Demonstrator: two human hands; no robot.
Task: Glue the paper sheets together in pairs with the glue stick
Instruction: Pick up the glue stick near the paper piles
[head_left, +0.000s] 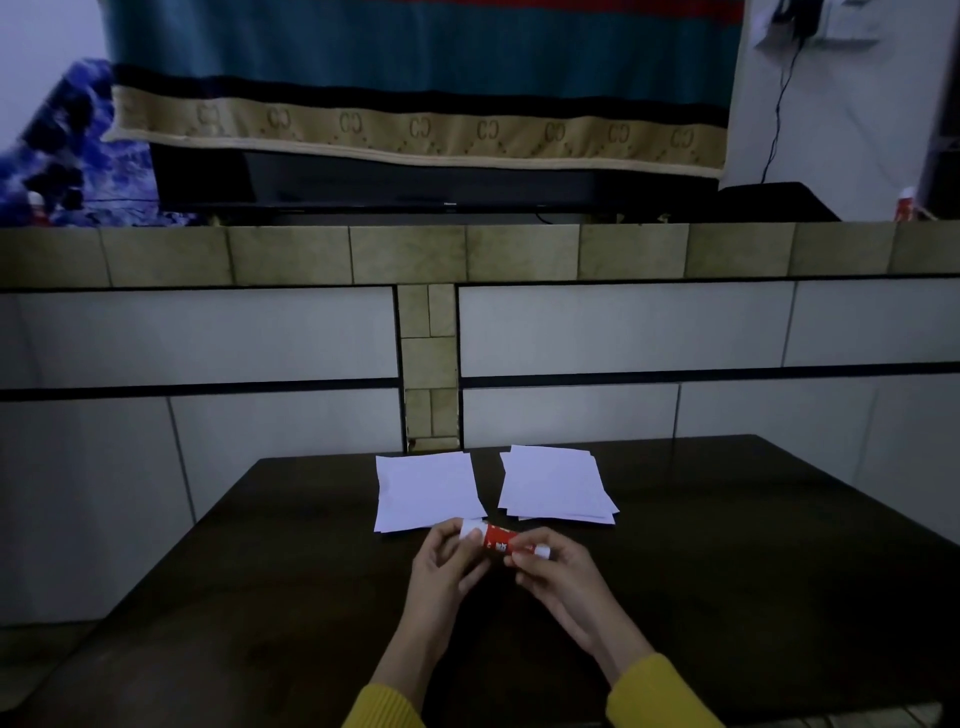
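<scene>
Glue stick (500, 540): red and white tube held level above the dark table (727, 571), just nearer the person than the paper stacks; its white ends point left and right; whether the cap is on or off cannot be told

Left hand (447, 564): fingers curled round the white left end of the glue stick, thumb and fingertips pinching it; palm turned inward toward the other hand

Right hand (553, 569): fingers curled round the right end of the glue stick, pinching the red part and the white tip beyond it; both hands raised off the table, close together

Left paper stack (428, 491): white sheets lying flat on the table, just beyond the glue stick and to its left; edges fairly even

Right paper stack (556, 486): white sheets lying flat beyond the glue stick and to its right, apart from the left stack by a strip of bare table; sheets fanned out, corners showing at the near right

Sleeves (660, 691): yellow knit, at both wrists, nearer the person than the glue stick

Tiled ledge (415, 254): well beyond the glue stick, behind the table; a striped cloth (415, 78) hangs above it
</scene>
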